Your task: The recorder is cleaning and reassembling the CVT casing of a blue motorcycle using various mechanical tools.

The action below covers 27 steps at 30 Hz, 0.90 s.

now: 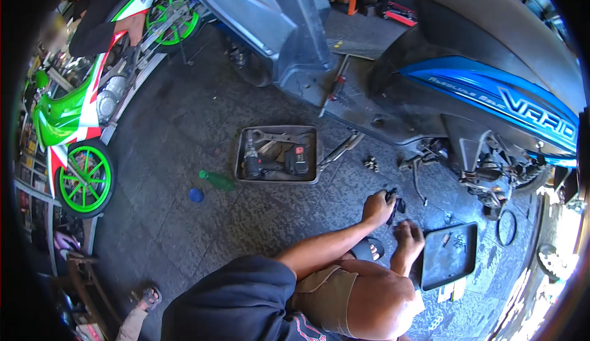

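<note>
Clearly, the left hand (378, 209) is to the right of and nearer the person than the grey rectangular tool tray (276, 182) on the dark tiled floor, its fingers closed around a small, irregular black part (401, 206). Just beside that part, farther right of the tool tray, the right hand (409, 241) is half curled; blur prevents telling whether it has hold of anything. Inside the tool tray are a black cordless drill (251, 164) and a long grey metal wrench (275, 137). Near its left corner, closest to the person, lies a translucent green plastic bottle (216, 180), with a flat round blue disc (196, 195) farther left. Well right of it sits a shallow black rectangular tray (432, 268) bearing small metal pieces (459, 241); beyond, to its right, stands a blue-and-black scooter (485, 80).
</note>
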{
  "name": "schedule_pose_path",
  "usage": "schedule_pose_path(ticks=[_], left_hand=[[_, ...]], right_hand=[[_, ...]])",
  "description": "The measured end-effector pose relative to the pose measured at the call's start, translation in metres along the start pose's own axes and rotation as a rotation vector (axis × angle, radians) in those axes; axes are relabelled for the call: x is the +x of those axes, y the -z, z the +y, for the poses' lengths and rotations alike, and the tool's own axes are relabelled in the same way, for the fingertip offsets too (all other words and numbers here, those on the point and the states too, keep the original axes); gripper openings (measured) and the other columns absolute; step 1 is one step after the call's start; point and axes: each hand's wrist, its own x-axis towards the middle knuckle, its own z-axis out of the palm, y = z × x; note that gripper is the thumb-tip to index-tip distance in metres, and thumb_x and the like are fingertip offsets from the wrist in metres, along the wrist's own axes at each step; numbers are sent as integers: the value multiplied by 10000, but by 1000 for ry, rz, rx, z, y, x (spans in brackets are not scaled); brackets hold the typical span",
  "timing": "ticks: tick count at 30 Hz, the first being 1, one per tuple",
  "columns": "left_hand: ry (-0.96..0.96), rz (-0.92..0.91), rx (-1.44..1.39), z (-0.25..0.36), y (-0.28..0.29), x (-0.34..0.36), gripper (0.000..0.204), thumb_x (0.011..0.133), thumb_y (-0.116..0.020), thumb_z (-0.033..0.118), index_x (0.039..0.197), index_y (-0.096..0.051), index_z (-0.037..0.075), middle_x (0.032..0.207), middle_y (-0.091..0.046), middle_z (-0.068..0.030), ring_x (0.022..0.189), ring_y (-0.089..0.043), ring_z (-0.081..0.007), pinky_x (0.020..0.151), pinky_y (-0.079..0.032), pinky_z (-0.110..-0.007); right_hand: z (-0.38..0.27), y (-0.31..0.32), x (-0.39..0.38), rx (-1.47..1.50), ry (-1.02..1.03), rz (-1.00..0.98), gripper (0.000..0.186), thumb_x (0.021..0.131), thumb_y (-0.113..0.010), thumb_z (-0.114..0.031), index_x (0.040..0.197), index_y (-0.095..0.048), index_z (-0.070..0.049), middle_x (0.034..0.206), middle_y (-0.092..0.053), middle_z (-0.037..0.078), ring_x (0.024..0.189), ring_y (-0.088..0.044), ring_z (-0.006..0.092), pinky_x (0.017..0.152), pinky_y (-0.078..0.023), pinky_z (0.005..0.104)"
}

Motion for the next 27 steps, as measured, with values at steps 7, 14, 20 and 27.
schedule_pose_path(ticks=[7,14,20,27], left_hand=[[281,-106,-419,-23,-50,-25,528,900,-647,330,1262,-455,-3,1188,-609,-260,1106,-600,-386,913,-476,-431],[468,-386,-299,-29,-18,-17,394,907,-628,414,944,-662,23,855,-701,-160,789,-670,-257,694,-509,-401],[361,-364,-331,-25,-25,-27,352,947,-591,353,1052,-630,19,1019,-693,-136,888,-658,-234,756,-516,-402],[139,-277,254,-58,-4,-22,372,929,-581,352,941,-654,-12,923,-678,-259,897,-662,-414,769,-512,-492]], right_hand=[[34,-20,19,819,-142,-493,383,1016,-390,-154,1371,-457,-26,1247,-563,169,1141,-556,296,1004,-442,433],[38,-11,9,366,-203,-94,246,883,-574,31,1119,-605,95,971,-678,158,789,-682,214,697,-574,301],[42,-19,14,394,-269,-58,243,817,-517,90,1028,-631,54,832,-665,125,635,-642,173,473,-508,276],[73,-21,17,-35,-226,-150,143,820,-676,27,954,-661,74,803,-685,107,617,-616,137,521,-493,269]])
